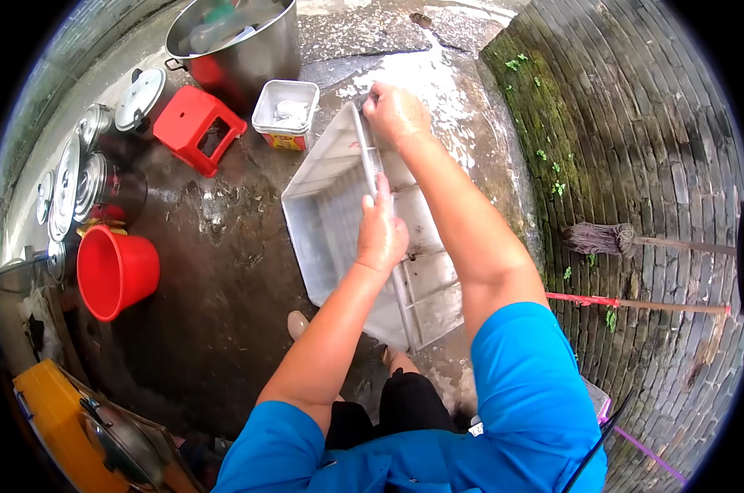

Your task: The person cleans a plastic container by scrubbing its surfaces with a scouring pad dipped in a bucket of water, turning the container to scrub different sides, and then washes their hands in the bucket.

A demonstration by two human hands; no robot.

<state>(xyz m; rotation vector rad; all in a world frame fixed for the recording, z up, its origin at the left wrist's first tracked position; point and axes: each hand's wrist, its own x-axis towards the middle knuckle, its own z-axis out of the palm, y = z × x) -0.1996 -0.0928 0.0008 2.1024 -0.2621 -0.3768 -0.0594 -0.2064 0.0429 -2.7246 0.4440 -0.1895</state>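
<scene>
A large whitish plastic crate [323, 238] is tipped on its side on the wet ground before me, its hollow inside facing left. Its ribbed outer face [428, 271] is turned to the right and has dark stains. My right hand [398, 117] is closed around the rim at the far corner, and its fingertips are partly hidden. Nearer to me, my left hand [380, 234] grips the middle of the same rim, with one finger extended along it.
On the left are a red bucket [119, 271], a red stool [198, 130] and several lidded pots [101, 185]. A large metal pot [244, 57] and a square white tub [286, 111] stand farther away. A mop [598, 239] leans against the mossy brick wall [635, 131].
</scene>
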